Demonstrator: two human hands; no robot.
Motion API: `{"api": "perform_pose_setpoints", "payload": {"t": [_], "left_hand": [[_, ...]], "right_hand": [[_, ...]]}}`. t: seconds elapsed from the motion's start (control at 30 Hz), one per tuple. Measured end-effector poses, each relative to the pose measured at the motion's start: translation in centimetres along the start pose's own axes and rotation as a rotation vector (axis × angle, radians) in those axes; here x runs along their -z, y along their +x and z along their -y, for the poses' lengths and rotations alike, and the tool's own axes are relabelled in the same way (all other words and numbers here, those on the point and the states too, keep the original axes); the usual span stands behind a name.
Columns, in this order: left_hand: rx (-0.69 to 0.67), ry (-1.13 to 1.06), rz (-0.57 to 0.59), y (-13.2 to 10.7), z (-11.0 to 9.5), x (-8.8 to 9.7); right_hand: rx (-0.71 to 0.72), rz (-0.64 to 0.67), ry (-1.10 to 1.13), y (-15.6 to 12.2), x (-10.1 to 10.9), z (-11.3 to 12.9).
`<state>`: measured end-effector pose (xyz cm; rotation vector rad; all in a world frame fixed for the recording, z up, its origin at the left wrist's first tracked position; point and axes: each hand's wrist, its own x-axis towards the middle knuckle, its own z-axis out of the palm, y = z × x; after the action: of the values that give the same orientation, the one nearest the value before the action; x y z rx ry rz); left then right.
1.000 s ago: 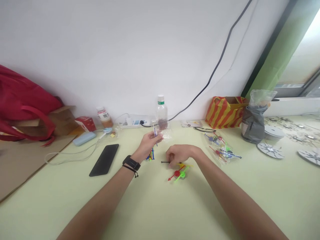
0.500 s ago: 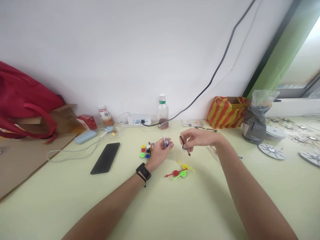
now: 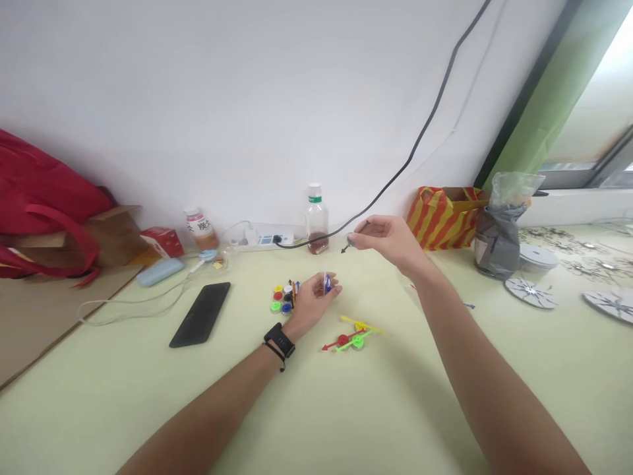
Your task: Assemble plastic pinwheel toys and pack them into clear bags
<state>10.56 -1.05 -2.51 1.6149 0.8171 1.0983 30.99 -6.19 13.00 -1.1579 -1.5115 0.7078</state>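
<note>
My right hand (image 3: 386, 239) is raised over the back of the table, its fingers pinching a black arrow spinner (image 3: 345, 249) whose pointed tip sticks out to the left. Lower and to the left, my left hand (image 3: 315, 295) curls round a small blue piece (image 3: 327, 284) with a clear or white edge; its full shape is hidden. In front of the hands lie a yellow arrow spinner (image 3: 361, 326), a red arrow spinner (image 3: 342, 340) and a green arrow spinner (image 3: 359, 342), close together. Left of my left hand sit several round coloured pieces (image 3: 277, 297), with some arrows partly behind my fingers.
A black phone (image 3: 200, 315) lies at left, near a white cable (image 3: 123, 321) and a light blue case (image 3: 161, 272). Along the wall stand a clear bottle (image 3: 317, 227), a power strip (image 3: 264, 243) and a striped bag (image 3: 442, 218). A black cord (image 3: 420, 142) hangs across.
My right hand has moved up and away from my left hand, carrying the black arrow spinner. My left hand keeps its grip on the blue piece. The view has shifted slightly.
</note>
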Motion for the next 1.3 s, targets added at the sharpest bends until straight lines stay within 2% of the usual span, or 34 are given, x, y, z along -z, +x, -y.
{"api": "perform_pose_setpoints", "payload": {"t": [0.17, 0.4, 0.63, 0.83, 1.0, 1.17, 1.3], "left_hand": [[-0.006, 0.008, 0.005, -0.1, -0.3, -0.2], [-0.009, 0.056, 0.012, -0.2, -0.6, -0.2], [-0.018, 0.091, 0.037, -0.3, -0.9, -0.2], [-0.046, 0.125, 0.036, -0.5, -0.9, -0.4], [-0.059, 0.145, 0.026, -0.5, -1.0, -0.3], [-0.056, 0.143, 0.017, -0.4, -1.0, -0.3], [-0.045, 0.126, 0.027, -0.4, -1.0, -0.3]], "right_hand": [[-0.015, -0.067, -0.179, 0.3, -0.8, -0.6], [-0.017, -0.03, -0.256, 0.7, -1.1, -1.7], [0.142, -0.146, -0.555, 0.7, -1.5, -2.1], [0.22, -0.139, -0.589, 0.9, -1.7, -2.9], [0.17, -0.088, -0.583, 0.9, -1.4, -2.8], [0.151, -0.146, -0.627, 0.7, -1.1, -2.2], [0.211, -0.166, -0.67, 0.6, -1.1, -1.7]]}}
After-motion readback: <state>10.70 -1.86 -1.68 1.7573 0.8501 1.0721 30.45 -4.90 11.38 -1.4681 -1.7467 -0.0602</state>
